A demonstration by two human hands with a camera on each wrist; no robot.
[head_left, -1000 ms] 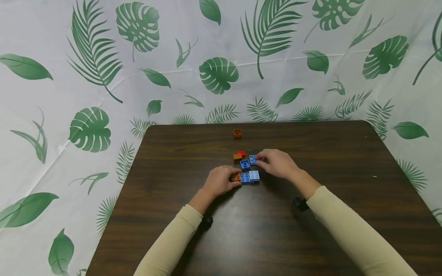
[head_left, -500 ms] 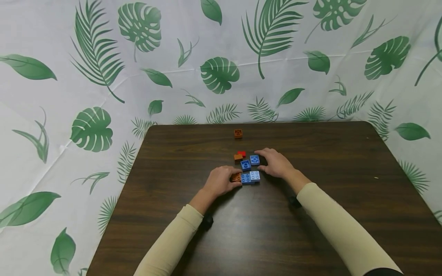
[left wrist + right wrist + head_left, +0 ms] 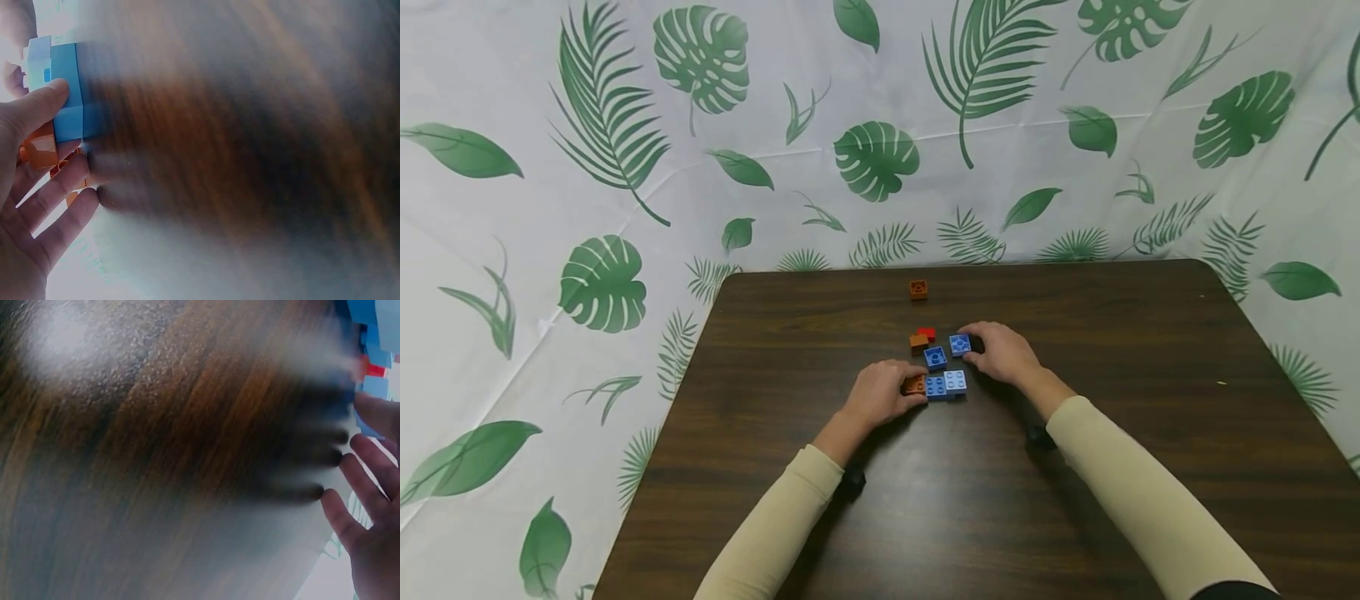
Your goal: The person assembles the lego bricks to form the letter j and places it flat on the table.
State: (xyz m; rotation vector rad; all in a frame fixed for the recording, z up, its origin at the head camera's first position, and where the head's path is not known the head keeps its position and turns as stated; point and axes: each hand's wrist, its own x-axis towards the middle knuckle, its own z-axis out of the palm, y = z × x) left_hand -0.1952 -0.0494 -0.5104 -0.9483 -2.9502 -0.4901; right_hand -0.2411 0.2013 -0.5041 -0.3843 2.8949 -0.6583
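Note:
A row of joined toy building bricks lies mid-table: an orange brick (image 3: 915, 385), a blue brick (image 3: 936, 387) and a pale blue brick (image 3: 955, 381). My left hand (image 3: 880, 396) grips the row at its orange end, thumb on the near side; in the left wrist view the thumb lies against the lower blue brick (image 3: 70, 103). Farther back, my right hand (image 3: 1003, 357) pinches a loose light blue brick (image 3: 960, 345), hollow side up, between thumb and forefinger. Between that brick and the row sits a darker blue brick (image 3: 935, 358), also upturned.
Behind the row lie a small orange brick (image 3: 918, 343) and a red brick (image 3: 927, 333). Another orange brick (image 3: 918, 290) sits near the back edge of the dark wooden table (image 3: 1075, 308). A leaf-print cloth (image 3: 805, 75) hangs behind the table.
My right hand's fingers opened around the light blue brick, then closed in on it. That brick has shifted slightly right and back. My left hand stays on the row.

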